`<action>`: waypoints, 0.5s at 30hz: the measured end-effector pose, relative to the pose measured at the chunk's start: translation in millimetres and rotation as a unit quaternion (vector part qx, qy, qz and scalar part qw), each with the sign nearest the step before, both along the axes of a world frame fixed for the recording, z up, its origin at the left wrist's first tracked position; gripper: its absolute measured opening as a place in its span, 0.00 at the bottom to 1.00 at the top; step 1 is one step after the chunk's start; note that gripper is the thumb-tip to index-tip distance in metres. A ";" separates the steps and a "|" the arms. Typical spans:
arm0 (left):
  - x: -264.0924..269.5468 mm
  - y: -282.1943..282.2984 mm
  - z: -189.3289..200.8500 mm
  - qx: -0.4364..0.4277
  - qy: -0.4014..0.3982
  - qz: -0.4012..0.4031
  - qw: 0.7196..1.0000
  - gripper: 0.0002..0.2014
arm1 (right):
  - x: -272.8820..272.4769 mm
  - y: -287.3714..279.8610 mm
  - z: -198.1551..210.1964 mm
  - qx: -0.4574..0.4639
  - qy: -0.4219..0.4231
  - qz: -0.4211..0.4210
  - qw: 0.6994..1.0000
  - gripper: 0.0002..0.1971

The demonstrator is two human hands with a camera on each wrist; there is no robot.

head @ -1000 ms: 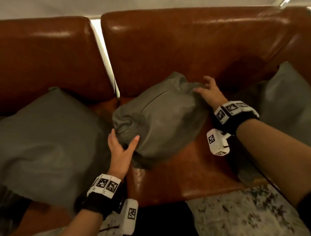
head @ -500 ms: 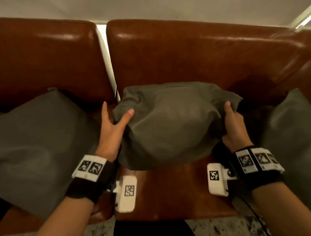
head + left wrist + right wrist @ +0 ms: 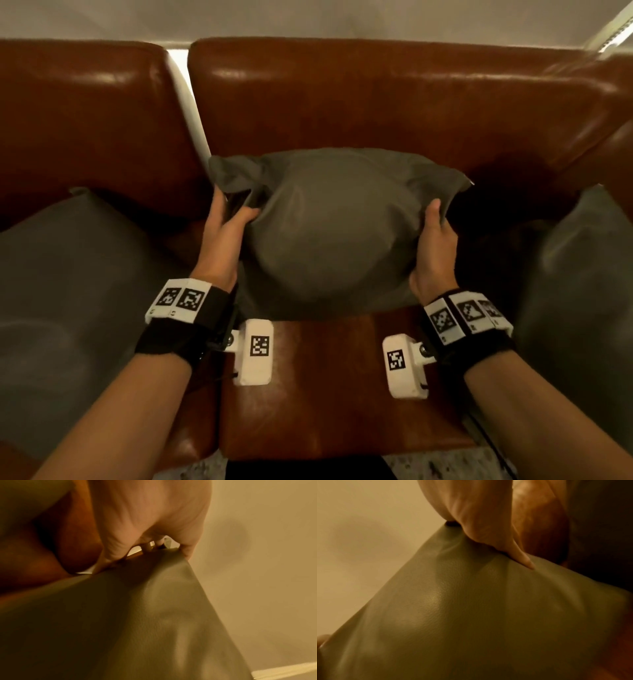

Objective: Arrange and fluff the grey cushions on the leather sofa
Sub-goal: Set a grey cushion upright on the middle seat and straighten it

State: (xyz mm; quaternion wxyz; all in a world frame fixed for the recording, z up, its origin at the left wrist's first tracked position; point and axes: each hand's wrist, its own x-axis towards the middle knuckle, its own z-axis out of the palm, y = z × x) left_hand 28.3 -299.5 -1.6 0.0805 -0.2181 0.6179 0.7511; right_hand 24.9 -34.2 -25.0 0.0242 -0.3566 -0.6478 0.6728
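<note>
A grey cushion (image 3: 329, 233) bulges between my two hands over the middle seat of the brown leather sofa (image 3: 342, 377). My left hand (image 3: 226, 219) grips its left edge, thumb on the front and fingers behind. My right hand (image 3: 435, 233) grips its right edge the same way. In the left wrist view the grey cushion (image 3: 137, 622) fills the lower frame, pinched under my left hand (image 3: 150, 536). In the right wrist view the grey cushion (image 3: 471, 615) is creased where my right hand (image 3: 488, 527) holds it.
A second grey cushion (image 3: 78, 308) lies on the left seat, and a third grey cushion (image 3: 589, 308) leans at the right end. The sofa backrest (image 3: 376, 102) rises behind, with a pale wall (image 3: 308, 17) above. A speckled rug (image 3: 445, 466) shows below the seat edge.
The cushion has turned upright and squarer to me. Both hands have shifted from its lower corner and far side to its left and right edges, and now grip there.
</note>
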 end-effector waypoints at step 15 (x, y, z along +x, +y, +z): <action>-12.3 0.0 -44.4 -0.096 -0.161 0.028 0.982 0.47 | -0.9 -3.4 -30.6 0.001 -0.054 0.051 0.997 0.34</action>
